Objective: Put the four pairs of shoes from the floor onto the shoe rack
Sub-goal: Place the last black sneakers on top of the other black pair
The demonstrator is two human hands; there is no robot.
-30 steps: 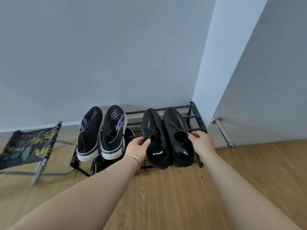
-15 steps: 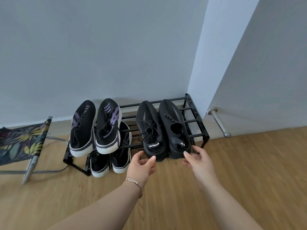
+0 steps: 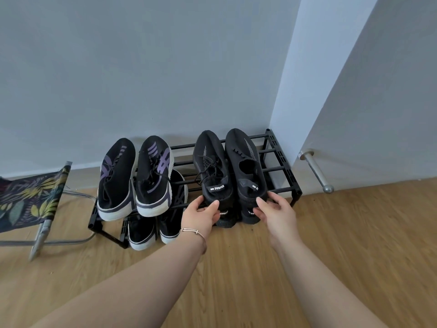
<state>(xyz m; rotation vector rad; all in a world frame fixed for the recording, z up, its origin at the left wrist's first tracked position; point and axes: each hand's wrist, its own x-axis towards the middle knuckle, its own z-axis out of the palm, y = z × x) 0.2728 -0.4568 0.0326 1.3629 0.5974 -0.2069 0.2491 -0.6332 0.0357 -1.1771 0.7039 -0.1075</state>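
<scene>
A black two-tier shoe rack (image 3: 285, 169) stands against the wall. On its top tier a black pair with purple stripes (image 3: 153, 176) lies at the left and an all-black knit pair (image 3: 246, 162) at the right. Below, a black pair with white soles (image 3: 142, 233) sits at the left, and the heels of another black pair (image 3: 227, 218) show at the right. My left hand (image 3: 201, 214) and my right hand (image 3: 274, 209) rest with spread fingers against the heels of the top black knit pair, one hand on each shoe.
A folding stool with leaf-print fabric (image 3: 28, 197) stands left of the rack. A metal door stop (image 3: 316, 171) sticks out from the white panel at the right. Wooden floor (image 3: 236, 268) stretches in front of the rack.
A second ago both hands held the black knit pair on the top tier. They let go and drew back, and now touch the heels again. The view has pulled back.
</scene>
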